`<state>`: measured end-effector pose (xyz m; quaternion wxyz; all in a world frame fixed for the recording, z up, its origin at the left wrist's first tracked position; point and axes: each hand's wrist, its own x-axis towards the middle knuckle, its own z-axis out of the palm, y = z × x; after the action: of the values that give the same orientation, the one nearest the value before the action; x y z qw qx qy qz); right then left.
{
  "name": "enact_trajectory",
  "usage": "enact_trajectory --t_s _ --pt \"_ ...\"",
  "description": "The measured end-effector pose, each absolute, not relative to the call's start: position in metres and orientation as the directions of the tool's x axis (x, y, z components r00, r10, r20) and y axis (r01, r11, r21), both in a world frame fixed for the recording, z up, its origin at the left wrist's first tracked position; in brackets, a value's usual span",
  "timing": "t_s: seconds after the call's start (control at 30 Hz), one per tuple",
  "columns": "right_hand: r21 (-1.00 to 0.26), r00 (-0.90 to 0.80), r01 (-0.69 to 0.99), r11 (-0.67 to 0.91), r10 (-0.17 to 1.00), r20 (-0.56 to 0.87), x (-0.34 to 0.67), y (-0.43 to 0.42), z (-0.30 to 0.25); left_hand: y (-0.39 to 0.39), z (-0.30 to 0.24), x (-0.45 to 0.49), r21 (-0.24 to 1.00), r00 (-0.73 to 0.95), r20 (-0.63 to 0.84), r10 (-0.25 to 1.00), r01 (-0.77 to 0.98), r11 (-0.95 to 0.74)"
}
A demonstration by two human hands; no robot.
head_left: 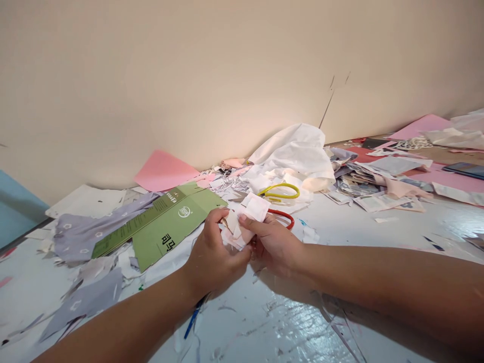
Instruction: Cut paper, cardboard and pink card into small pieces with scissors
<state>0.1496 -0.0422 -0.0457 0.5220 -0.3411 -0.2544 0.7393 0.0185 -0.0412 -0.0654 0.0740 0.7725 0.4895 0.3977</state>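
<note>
I am holding both bare hands together at the middle of a glossy pale-blue tabletop (295, 325), and between them I am steadying a small layered bundle of white and pale pink scraps (254, 207), paper or thin cloth, I cannot tell which. My right hand (278, 244) is pinching the bundle, its thumb lying across the top layers and its fingers curling beneath. My left hand (214, 249) is curving around the left side, index finger bent and thumb reaching toward the right fingers; I cannot tell how firmly it is gripping. Just beyond the bundle, a yellow loop-shaped handle (280, 196) is lying above a red loop-shaped handle (290, 218), which is partly hiding behind my right hand; whether they are belonging to one tool I cannot tell. To the left, a flat green printed card (170, 227) is resting partly over a lavender cloth piece with white flowers (77, 237). Behind, a crumpled white sheet (291, 151) is slumping near the beige wall (170, 75). For handling this well, I am judging that a flat, light thumb is better than a hard squeeze, since loose layers are likely fanning out or creasing under pressure. Squaring the edges with the left fingertips would be helping, with both wrists staying low and steady.
</note>
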Motion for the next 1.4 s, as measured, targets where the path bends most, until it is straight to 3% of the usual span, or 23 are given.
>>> enact_trajectory --t_s 0.23,0.4,0.6,0.83,0.93,1.1,1.4 --pt "-0.725 -0.259 -0.605 -0.328 0.943 -0.210 0.152 -0.036 -0.051 -0.033 -0.064 0.011 0.316 0.327 0.700 0.635 0.655 -0.686" --pt "-0.704 -0.233 -0.635 -0.318 0.948 -0.218 0.150 -0.037 -0.049 -0.033 -0.066 0.012 0.269 0.345 0.719 0.604 0.663 -0.699" --pt "-0.719 -0.232 -0.629 -0.295 0.954 -0.189 0.151 -0.038 -0.052 -0.035 -0.063 0.009 0.346 0.340 0.684 0.645 0.628 -0.697" --pt "-0.711 -0.218 -0.631 -0.311 0.950 -0.223 0.151 -0.036 -0.055 -0.032 -0.063 0.010 0.714 0.161 0.476 0.865 0.504 -0.487" --pt "-0.718 -0.206 -0.635 -0.285 0.958 -0.198 0.150 -0.036 -0.054 -0.033 -0.062 0.012 0.791 0.098 0.433 0.896 0.435 -0.430" --pt "-0.738 -0.272 -0.608 -0.294 0.950 -0.154 0.149 -0.038 -0.052 -0.033 -0.065 0.013 0.791 0.083 0.456 0.886 0.420 -0.446" --pt "-0.704 -0.208 -0.659 -0.264 0.964 -0.166 0.148 -0.039 -0.047 -0.028 -0.067 0.014 0.637 0.152 0.650 0.745 0.425 -0.643"
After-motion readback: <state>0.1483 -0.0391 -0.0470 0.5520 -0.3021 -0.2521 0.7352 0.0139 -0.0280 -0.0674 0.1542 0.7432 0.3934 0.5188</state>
